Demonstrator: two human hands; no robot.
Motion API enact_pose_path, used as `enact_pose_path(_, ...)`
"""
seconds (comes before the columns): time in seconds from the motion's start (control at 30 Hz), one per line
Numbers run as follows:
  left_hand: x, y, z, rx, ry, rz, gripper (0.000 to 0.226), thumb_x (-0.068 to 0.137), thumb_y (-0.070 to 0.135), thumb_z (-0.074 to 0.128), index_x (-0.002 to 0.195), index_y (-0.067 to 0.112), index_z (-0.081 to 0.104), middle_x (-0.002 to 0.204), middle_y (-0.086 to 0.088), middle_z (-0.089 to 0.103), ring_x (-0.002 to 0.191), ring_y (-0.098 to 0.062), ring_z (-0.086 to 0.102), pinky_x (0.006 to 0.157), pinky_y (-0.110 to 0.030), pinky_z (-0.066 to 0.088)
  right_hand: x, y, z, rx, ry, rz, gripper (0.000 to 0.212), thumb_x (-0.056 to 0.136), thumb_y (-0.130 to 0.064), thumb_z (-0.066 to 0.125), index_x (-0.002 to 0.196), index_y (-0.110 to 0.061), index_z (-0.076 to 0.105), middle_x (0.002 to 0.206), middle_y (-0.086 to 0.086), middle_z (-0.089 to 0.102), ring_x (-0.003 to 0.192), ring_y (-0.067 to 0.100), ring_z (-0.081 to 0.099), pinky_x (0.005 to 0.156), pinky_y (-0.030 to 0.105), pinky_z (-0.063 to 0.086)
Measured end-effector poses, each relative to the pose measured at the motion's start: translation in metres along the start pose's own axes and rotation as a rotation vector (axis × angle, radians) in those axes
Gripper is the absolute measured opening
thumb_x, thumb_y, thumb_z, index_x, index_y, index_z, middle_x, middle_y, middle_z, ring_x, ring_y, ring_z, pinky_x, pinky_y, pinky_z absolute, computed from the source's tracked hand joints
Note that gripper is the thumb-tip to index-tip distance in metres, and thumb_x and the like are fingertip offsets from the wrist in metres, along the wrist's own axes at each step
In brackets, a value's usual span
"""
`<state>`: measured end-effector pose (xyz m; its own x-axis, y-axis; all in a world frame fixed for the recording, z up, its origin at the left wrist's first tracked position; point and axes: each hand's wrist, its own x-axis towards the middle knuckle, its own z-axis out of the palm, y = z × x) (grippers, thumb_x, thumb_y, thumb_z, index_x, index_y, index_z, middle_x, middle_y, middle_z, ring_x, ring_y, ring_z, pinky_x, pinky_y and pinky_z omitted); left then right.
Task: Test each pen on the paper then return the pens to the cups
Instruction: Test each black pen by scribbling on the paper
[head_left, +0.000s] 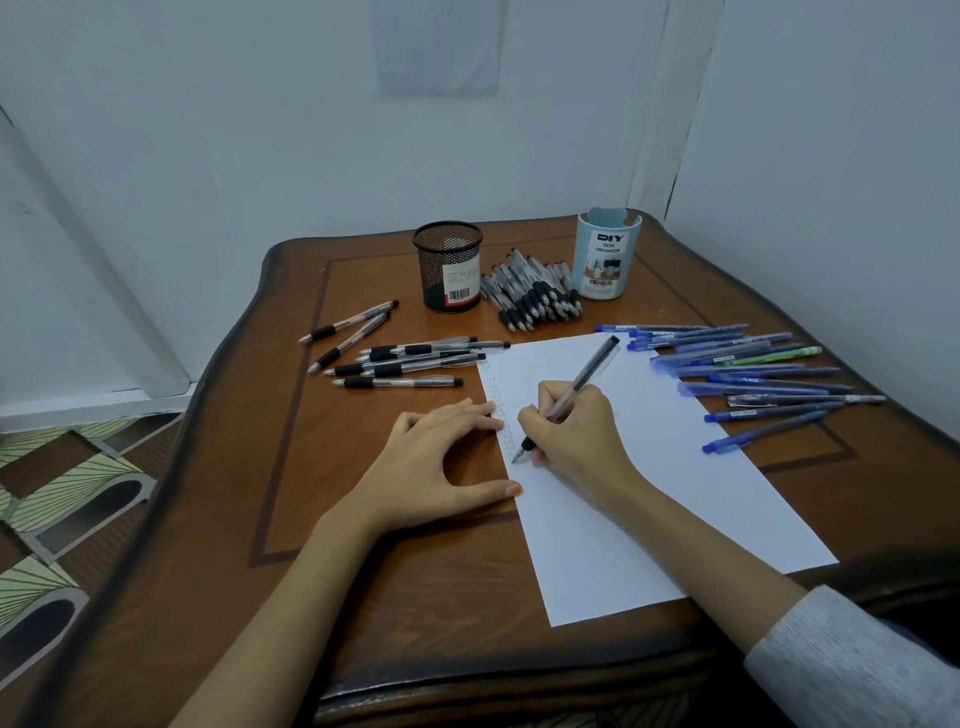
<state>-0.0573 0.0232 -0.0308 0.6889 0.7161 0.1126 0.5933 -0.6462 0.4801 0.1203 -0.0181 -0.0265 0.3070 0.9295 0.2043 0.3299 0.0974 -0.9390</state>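
While right grip (571, 436) clasps pen (587, 374), tip on paper (675, 493), barrel slanting away toward blue cup (605, 254), left grip (441, 457) rests released on the paper's edge.

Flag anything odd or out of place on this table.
One green pen lies among the blue plastic pens right of the white paper sheet, the only one of that colour. Nothing looks spilled or damaged.
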Motion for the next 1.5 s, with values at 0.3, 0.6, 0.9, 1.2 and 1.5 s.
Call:
enact_pose_path(0.3,-0.0003,-0.0005,0.0011,0.0,0.006,0.003,0.075,0.067,0.082,0.048,0.131,0.043,0.045,0.146,0.029,0.031,0.137,0.01,0.017,0.106,-0.025,0.014,-0.0007,-0.0007,0.0009,0.006,-0.038,0.001,0.044,0.082,0.007,0.058,0.05,-0.013,0.036,0.034,-0.011,0.036,0.034,0.01,0.05,0.039,0.017,0.039)
enact_pose_path(0.6,-0.0008,0.0003,0.0007,0.003,0.003,0.003,0.076,0.067,0.082,0.047,0.131,0.043,0.045,0.146,0.028,0.031,0.137,0.009,0.017,0.106,-0.025,0.014,-0.0003,-0.001,0.0002,0.016,-0.036,0.001,0.044,0.082,0.007,0.058,0.05,-0.013,0.036,0.035,-0.011,0.035,0.034,0.009,0.048,0.04,0.018,0.039)
enact_pose_path(0.9,-0.0006,0.0005,0.0009,0.01,0.007,0.003,0.076,0.067,0.081,0.047,0.132,0.042,0.045,0.146,0.028,0.031,0.137,0.009,0.017,0.107,-0.026,0.014,0.0004,0.001,-0.0005,0.044,-0.021,0.005,0.045,0.08,0.008,0.057,0.048,-0.014,0.035,0.037,-0.011,0.034,0.034,0.007,0.046,0.045,0.024,0.041)
enact_pose_path(1.2,-0.0006,-0.0012,0.0016,0.012,0.004,0.006,0.076,0.067,0.082,0.047,0.132,0.043,0.044,0.146,0.029,0.031,0.137,0.01,0.016,0.106,-0.025,0.014,0.0021,0.0033,-0.0005,0.037,0.007,0.005,0.045,0.081,0.008,0.057,0.049,-0.013,0.034,0.04,-0.006,0.036,0.034,0.012,0.047,0.042,0.021,0.039)
enact_pose_path(1.5,0.0001,-0.0013,0.0014,0.011,0.006,0.009,0.077,0.067,0.082,0.047,0.132,0.042,0.044,0.146,0.028,0.031,0.137,0.009,0.016,0.106,-0.025,0.014,0.0021,0.0038,0.0006,-0.033,0.031,-0.019,0.042,0.082,0.006,0.056,0.052,-0.012,0.033,0.048,0.007,0.034,0.041,0.019,0.047,0.047,0.026,0.042)
